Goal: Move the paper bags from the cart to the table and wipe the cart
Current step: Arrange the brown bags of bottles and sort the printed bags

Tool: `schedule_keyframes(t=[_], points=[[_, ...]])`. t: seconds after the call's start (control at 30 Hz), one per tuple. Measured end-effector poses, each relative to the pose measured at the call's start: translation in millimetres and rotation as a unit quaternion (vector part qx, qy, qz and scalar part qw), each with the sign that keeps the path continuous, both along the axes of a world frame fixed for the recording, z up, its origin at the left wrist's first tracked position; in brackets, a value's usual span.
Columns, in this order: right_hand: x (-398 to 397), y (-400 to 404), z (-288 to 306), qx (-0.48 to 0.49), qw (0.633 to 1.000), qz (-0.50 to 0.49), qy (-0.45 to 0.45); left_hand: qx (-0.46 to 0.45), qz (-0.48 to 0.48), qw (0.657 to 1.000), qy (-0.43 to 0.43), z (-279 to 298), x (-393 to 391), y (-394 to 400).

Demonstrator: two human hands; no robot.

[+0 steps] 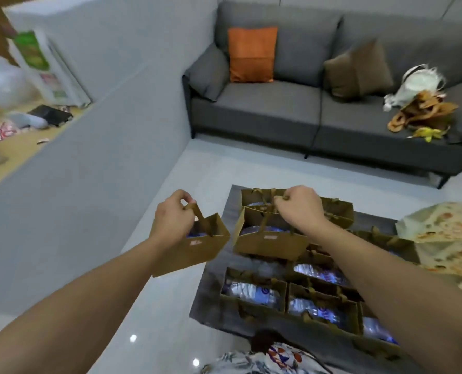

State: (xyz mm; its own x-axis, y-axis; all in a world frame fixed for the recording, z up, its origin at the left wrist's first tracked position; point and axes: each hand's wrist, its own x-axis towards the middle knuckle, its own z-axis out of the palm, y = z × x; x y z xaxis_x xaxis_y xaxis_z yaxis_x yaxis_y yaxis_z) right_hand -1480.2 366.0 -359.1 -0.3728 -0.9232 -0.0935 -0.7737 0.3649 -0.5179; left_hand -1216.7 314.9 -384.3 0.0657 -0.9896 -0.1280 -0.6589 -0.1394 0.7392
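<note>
Each hand's grip pinches a paper bag's handles — left hand (173, 215) beside the dark surface (211, 292), right hand (300, 209) over it — where perhaps six bags (254, 290) sit; wiping remains.

**Dark table crowded with brown paper bags**

A low, dark grey table (231, 211) stands on a glossy pale floor (157, 292). Open brown paper bags sit directly on it in rows, each showing plastic water bottles inside. At the far edge one bag (337, 209) stands by the far left corner. Along the near edge, a bag (254, 292) sits toward the near left corner, with another (323, 310) just beside it and touching its side. More bags fill the middle and the right side, partly hidden. A floral cloth (445, 236) lies over the table's far right corner. The left edge stays bare dark wood.
</note>
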Motion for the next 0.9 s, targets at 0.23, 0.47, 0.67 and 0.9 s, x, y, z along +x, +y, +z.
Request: schedule_keyframes(t=[0.23,0.47,0.67,0.9], points=[[-26,22,53,-0.094,0.992,-0.085,-0.006,-0.031,-0.110,0.990,-0.077,29,-53,-15],[-74,43,65,-0.131,0.980,-0.149,-0.010,0.029,-0.230,0.959,-0.164,26,-112,-22],[-115,47,59,-0.127,0.973,-0.189,-0.042,0.054,-0.319,0.919,-0.225,10,-165,-25],[-154,26,47,-0.101,0.973,-0.195,-0.066,0.168,-0.412,0.821,-0.357,24,-214,-40]])
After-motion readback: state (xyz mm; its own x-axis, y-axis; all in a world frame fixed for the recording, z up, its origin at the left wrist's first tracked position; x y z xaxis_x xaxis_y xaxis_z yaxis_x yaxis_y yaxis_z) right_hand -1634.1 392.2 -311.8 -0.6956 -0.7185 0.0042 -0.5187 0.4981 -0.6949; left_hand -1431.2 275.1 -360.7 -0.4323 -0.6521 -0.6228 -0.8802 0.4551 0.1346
